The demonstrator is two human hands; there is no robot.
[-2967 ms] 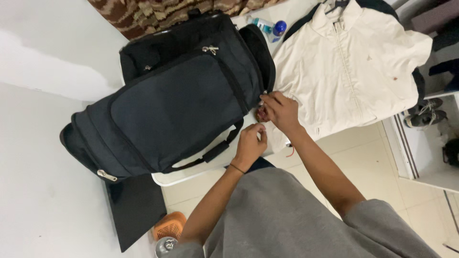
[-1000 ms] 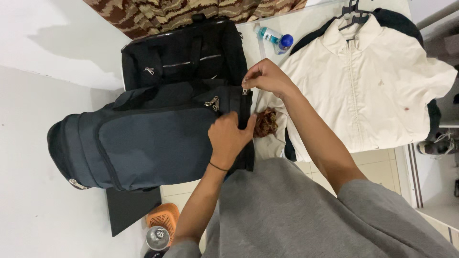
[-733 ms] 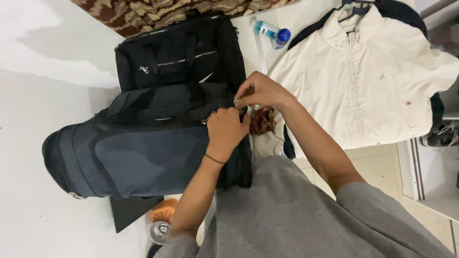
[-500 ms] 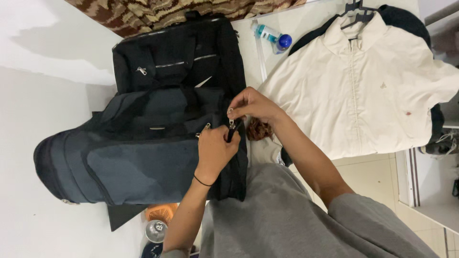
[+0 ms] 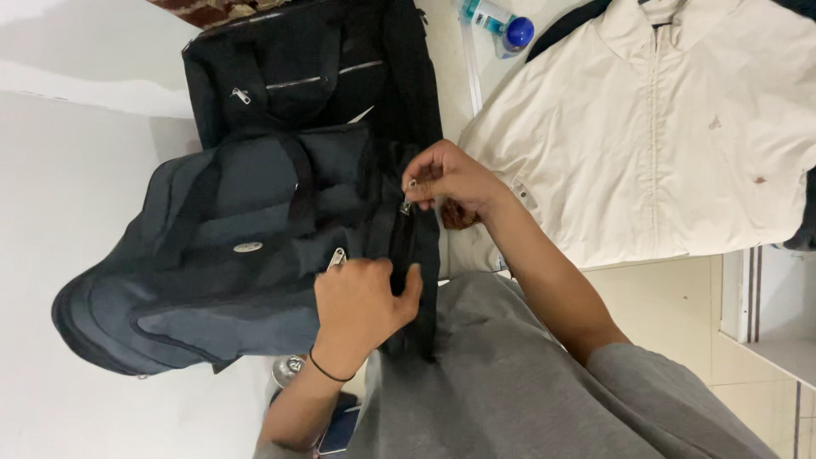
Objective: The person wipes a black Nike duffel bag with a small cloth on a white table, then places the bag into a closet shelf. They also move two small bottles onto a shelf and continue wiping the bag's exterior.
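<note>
Left hand [image 5: 361,302], nearest the camera, clamps shut on the near edge of the dark duffel bag [image 5: 255,246] on the white surface; just beyond, the right hand [image 5: 446,174] pinches the zipper pull [image 5: 406,204]. A one-sided grip could let the slider jam or snag fabric. Since half a second ago, the left hand has shifted nearer along the bag; the cream jacket [image 5: 663,127] lies beyond.

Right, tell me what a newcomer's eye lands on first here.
The big dark duffel bag fills the left. At its near end the right hand pinches a zipper pull and the left hand grips the fabric. A cream jacket lies spread at the right.
</note>
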